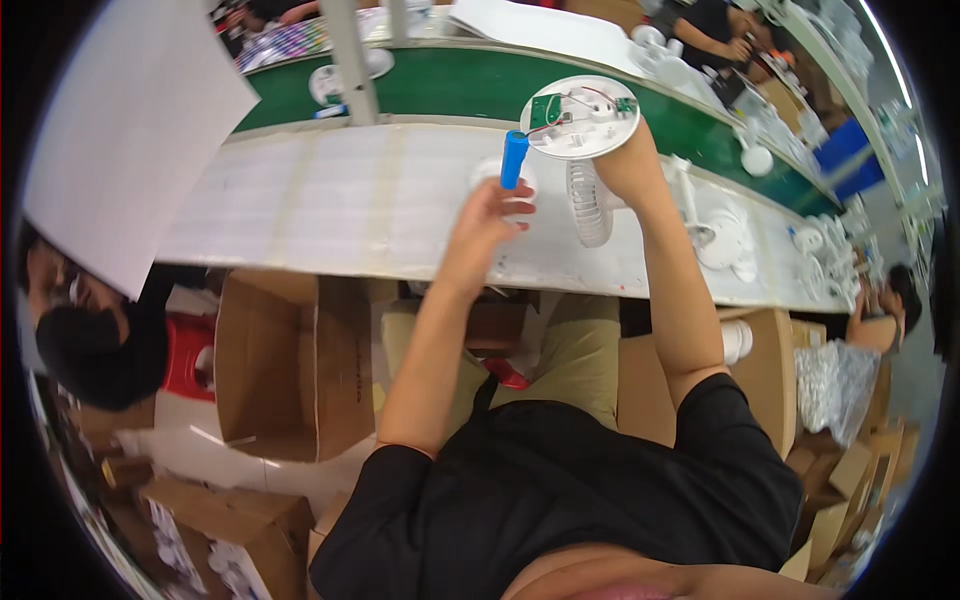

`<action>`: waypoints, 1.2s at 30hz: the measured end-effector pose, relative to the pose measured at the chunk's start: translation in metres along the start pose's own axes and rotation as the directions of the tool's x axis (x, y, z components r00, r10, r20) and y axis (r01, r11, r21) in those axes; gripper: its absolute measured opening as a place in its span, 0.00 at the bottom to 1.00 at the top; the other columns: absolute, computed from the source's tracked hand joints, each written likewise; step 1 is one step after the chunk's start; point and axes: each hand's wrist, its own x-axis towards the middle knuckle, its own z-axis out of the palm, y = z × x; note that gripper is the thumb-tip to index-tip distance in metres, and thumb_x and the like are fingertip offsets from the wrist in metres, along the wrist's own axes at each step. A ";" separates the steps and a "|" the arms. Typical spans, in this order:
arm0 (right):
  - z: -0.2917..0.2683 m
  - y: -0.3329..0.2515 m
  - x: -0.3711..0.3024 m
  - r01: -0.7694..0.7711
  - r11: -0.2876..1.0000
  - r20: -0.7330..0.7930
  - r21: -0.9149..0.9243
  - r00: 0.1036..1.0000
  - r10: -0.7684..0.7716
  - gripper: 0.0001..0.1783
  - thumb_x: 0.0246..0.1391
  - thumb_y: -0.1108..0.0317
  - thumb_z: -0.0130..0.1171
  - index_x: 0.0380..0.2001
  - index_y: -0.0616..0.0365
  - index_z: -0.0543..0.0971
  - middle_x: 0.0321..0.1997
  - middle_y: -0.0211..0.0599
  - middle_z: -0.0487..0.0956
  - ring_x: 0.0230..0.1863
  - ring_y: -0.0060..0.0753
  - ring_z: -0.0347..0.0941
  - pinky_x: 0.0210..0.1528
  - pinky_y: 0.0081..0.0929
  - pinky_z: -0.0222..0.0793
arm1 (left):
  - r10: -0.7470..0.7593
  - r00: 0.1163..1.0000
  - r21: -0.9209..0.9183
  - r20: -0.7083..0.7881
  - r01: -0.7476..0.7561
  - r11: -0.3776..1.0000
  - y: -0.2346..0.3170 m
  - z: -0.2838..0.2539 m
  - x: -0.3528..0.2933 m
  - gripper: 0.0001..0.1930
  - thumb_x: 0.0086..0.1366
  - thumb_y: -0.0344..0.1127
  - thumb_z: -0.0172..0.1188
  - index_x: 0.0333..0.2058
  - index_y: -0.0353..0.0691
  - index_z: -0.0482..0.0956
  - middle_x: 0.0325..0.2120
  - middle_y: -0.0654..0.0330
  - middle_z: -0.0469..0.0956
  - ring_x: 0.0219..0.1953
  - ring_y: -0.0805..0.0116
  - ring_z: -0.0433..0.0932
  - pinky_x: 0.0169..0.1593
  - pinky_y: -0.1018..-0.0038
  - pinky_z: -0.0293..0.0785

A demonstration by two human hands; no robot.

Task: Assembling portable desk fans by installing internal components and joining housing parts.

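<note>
Blue battery (514, 158), lower end pinched by the left hand (481, 222), is best held near the white base (582, 120) above the table (330, 200), wires (546, 127) slack; the right hand (630, 168) supports, fingers hidden.

Assembly workshop — green conveyor (445, 90), workbench (325, 200), cardboard boxes (342, 380)

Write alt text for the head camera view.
A person's right hand holds a small white fan, its round base open to show wiring and green circuit boards. The left hand is at the lower end of a wired blue cylindrical battery, above a white-covered workbench.
</note>
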 end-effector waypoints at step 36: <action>0.271 -0.073 -0.023 -0.377 0.773 0.637 0.509 0.770 -0.044 0.21 0.55 0.73 0.55 0.54 0.60 0.74 0.49 0.43 0.77 0.48 0.36 0.73 0.48 0.28 0.69 | -0.053 0.580 0.082 -0.813 0.203 0.976 0.160 -0.201 -0.157 0.15 0.67 0.33 0.52 0.48 0.29 0.76 0.35 0.53 0.81 0.33 0.65 0.81 0.30 0.75 0.77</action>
